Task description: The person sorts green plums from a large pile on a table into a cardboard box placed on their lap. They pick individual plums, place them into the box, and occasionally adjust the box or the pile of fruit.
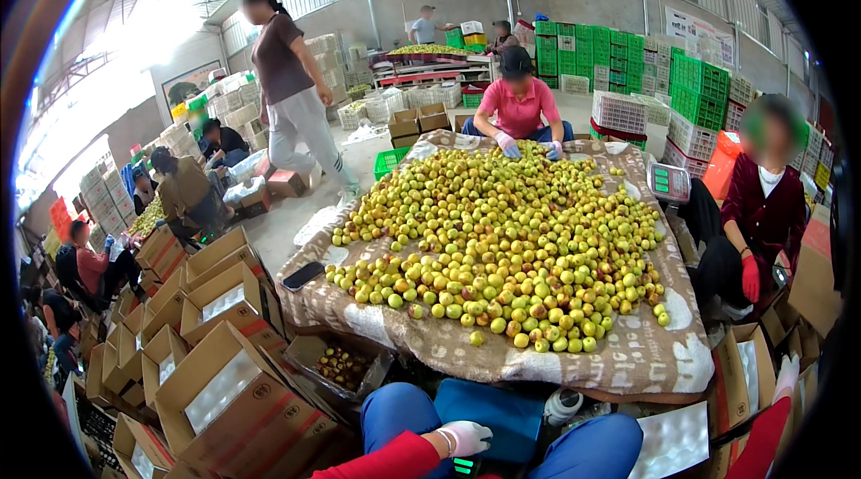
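My left hand [467, 439], in a whitish glove, hovers low between my knees at the edge of a blue plastic tray [494, 412]; nothing shows in its slightly parted fingers. Just below it glows the green display [463, 465] of a scale. My right hand [787, 377], also gloved, reaches far to the right beside an open carton with a white moulded liner [748, 371]; its grip is unclear. Before me, a heap of yellow-green and reddish jujubes [498, 237] covers much of a brown patterned blanket [605, 371]. Another white moulded liner [672, 438] lies by my right knee.
Open cardboard cartons [215, 385] crowd my left. A box of darker fruit [343, 366] stands under the blanket's edge, near a phone [303, 276]. Opposite, a person in pink [521, 109] handles fruit. A person with a red glove [751, 277] sits right, near a scale [668, 181].
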